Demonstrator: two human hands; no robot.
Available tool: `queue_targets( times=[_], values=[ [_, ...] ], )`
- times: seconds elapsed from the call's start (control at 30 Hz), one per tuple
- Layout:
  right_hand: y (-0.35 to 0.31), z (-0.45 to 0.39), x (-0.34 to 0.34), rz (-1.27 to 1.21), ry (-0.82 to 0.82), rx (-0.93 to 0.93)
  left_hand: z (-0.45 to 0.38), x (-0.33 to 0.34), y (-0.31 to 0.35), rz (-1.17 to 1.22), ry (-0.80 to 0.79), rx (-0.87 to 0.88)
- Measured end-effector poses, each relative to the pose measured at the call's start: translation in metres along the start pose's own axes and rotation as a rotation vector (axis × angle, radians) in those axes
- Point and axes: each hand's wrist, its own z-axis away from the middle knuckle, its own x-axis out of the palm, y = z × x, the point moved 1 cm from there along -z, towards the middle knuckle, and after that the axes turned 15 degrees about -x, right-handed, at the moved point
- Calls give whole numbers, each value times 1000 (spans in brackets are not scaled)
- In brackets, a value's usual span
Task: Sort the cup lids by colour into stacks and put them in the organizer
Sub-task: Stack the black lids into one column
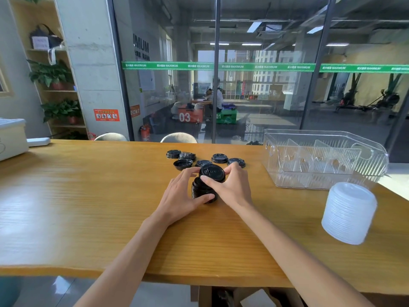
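The left hand curls around the black lid stack on the wooden table, thumb pressed low on its side. The right hand pinches the top black lid, tilted on that stack. Loose black lids lie just beyond the grip; the white lid stack and clear organizer sit well right of it.

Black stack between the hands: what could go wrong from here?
1. The top lid sits tilted on the black stack; pressed off-centre, it may jam or tip the stack, which only the left hand steadies.
2. The right hand holds that lid close to the loose lids behind and could scatter them.
3. The white stack stands near the table's right edge; an elbow might knock it off.
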Motion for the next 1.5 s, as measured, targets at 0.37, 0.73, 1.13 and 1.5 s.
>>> queue_targets(
  times=[0.37,0.73,1.13,1.5],
  values=[
    [-15,4,3,161,31,17,-6,10,14,-25,131,25],
    [15,-6,-33,-384,-354,-54,-7,3,8,78,-12,17],
    [31,-10,-34,-400,-324,-61,-11,-2,3,264,-116,-47],
    [29,-4,-7,-241,-124,16,-13,-6,3,281,-118,-89]
  ],
)
